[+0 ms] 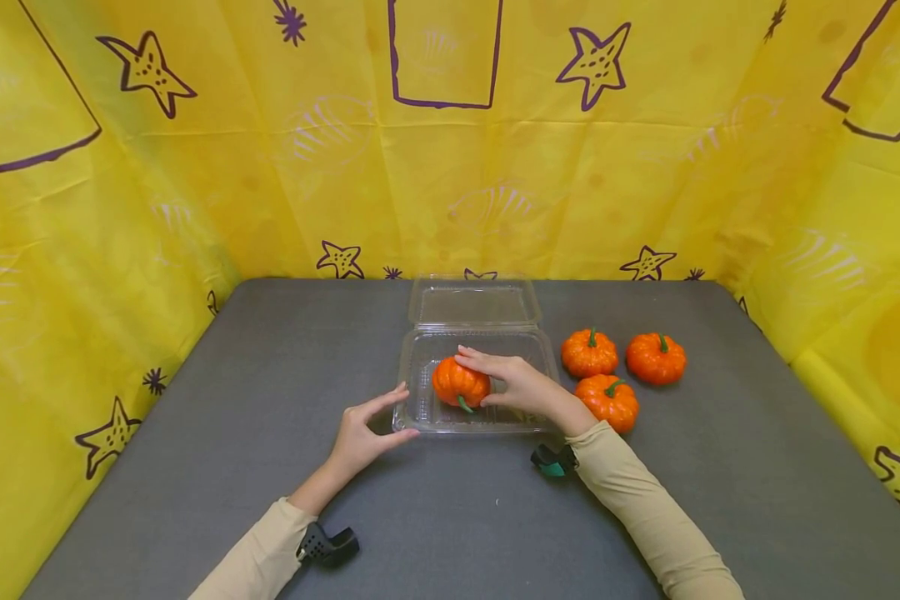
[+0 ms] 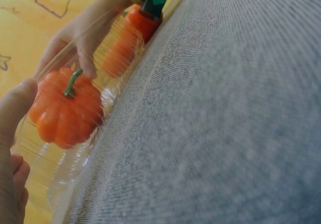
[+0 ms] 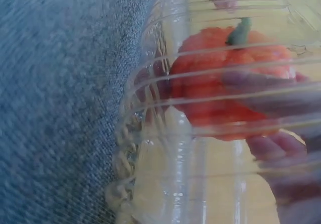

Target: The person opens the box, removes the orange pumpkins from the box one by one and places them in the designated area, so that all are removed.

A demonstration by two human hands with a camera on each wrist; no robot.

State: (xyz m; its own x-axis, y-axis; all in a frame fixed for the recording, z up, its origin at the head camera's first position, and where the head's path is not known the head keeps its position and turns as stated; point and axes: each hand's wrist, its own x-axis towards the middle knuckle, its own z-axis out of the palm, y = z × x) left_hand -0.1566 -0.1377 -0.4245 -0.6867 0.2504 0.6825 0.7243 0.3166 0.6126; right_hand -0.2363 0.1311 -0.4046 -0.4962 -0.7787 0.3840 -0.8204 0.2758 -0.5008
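Note:
A clear plastic clamshell container (image 1: 420,421) lies with its lid (image 1: 474,302) folded back behind it. Inside its base is a small orange pumpkin (image 1: 459,382), tilted so that its green stem points toward the front. My right hand (image 1: 521,385) grips this pumpkin from the right, thumb near the stem and fingers over the far side; the right wrist view shows the pumpkin (image 3: 205,83) through the clear wall. At the container's front left corner my left hand (image 1: 362,429) has thumb and fingers spread, and its thumb (image 2: 20,101) touches the rim in the left wrist view.
To the right of the container sit three more small pumpkins: one at the back (image 1: 588,354), one farther right (image 1: 656,359), and one nearer the front (image 1: 607,403), close beside my right forearm. A grey tabletop (image 1: 435,517) is backed by yellow patterned cloth (image 1: 420,183).

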